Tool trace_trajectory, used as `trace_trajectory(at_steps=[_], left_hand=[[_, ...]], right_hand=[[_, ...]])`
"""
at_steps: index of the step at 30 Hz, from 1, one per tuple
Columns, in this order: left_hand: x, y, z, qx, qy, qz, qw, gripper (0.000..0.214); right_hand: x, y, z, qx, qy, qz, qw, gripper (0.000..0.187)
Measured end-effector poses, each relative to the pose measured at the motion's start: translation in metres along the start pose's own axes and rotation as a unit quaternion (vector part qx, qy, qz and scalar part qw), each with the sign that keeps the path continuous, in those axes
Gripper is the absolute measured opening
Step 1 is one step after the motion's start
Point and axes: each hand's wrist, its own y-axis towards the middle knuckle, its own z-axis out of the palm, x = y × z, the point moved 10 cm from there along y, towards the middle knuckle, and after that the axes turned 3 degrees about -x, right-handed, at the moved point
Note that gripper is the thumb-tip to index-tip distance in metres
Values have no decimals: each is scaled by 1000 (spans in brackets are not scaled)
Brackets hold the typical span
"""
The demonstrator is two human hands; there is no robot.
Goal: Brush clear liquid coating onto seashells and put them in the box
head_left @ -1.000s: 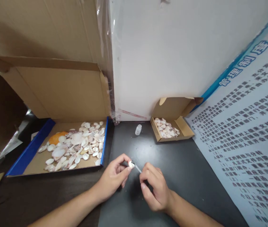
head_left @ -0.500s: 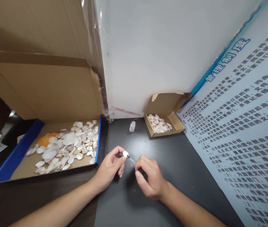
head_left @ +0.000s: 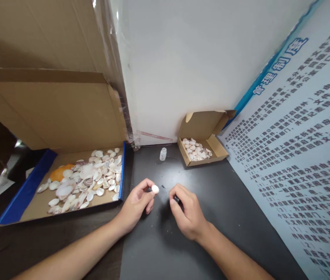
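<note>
My left hand [head_left: 138, 200] pinches a small white seashell [head_left: 155, 189] between thumb and index finger, its pale face toward me. To the right, apart from the shell, my right hand [head_left: 186, 210] is closed around a thin brush; a bit of its black handle [head_left: 177, 199] shows between the fingers. The brush's thin clear stem and dark tip are hardly visible against the table. Beyond both hands stands a small clear bottle [head_left: 163, 154] with whitish contents.
At left an open blue-edged cardboard box [head_left: 120, 175] holds many shells and an orange piece [head_left: 61, 172]. A smaller open cardboard box [head_left: 192, 162] with shells stands back right. A white wall panel [head_left: 176, 70] and a printed board [head_left: 304, 155] bound the dark table [head_left: 211, 256].
The brush's dark tip has come away from the shell as my right hand moved slightly right. The shell has turned its pale face more toward me. The view has shifted slightly.
</note>
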Motion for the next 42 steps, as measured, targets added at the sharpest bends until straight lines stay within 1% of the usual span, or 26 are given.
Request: trace_trajectory(at_steps=[2, 6, 9, 10, 12, 14, 15, 17, 19, 21, 26, 29, 31, 33, 36, 39, 42], left_hand=[[0, 0, 1, 2, 8, 1, 1000, 18], [-1, 0, 0, -4, 24, 5, 1000, 21], [-1, -1, 0, -4, 26, 7, 1000, 22], [0, -1, 0, -2, 24, 7, 1000, 22], [0, -1, 1, 3, 19, 6, 1000, 20], [-1, -1, 2, 8, 13, 7, 1000, 18], [-1, -1, 2, 9, 11, 6, 1000, 17], [-1, -1, 3, 8, 11, -1, 1000, 17], [-1, -2, 2, 5, 16, -9, 1000, 17], [-1, -3, 1, 4, 23, -12, 1000, 17], [-3, -3, 3, 11, 20, -10, 1000, 17], [-5, -3, 4, 7, 3, -17, 1000, 18], [-6, -3, 5, 9, -10, -28, 1000, 17], [-7, -2, 7, 17, -22, -36, 999, 15], [-8, -1, 8, 26, -38, -42, 998, 14], [-8, -1, 7, 25, -42, -44, 998, 14], [-7, -1, 7, 23, -40, -45, 998, 14]], right_hand=[[7, -2, 3, 12, 1, -26, 1000, 10], [2, -3, 0, -11, -39, 0, 999, 9], [10, -3, 4, 7, -39, -40, 998, 10], [10, -2, 2, 0, -55, -44, 997, 11], [10, -1, -4, -31, -95, -42, 994, 13], [16, -2, -4, -37, -98, -72, 992, 12], [20, -2, -2, -34, -96, -91, 991, 12], [22, -3, 1, -25, -106, -105, 989, 14], [16, -1, 3, -14, -139, -84, 987, 17], [13, -1, 3, 0, -164, -80, 983, 20], [22, -7, 4, 39, -182, -139, 973, 28], [24, -12, 7, 61, -161, -140, 975, 34], [21, -14, 8, 71, -119, -120, 983, 37], [12, -16, 9, 76, -76, -80, 991, 33], [0, -17, 12, 93, -42, -29, 994, 20], [-1, -17, 15, 114, -32, -33, 992, 14], [6, -14, 10, 93, -17, -64, 993, 10]])
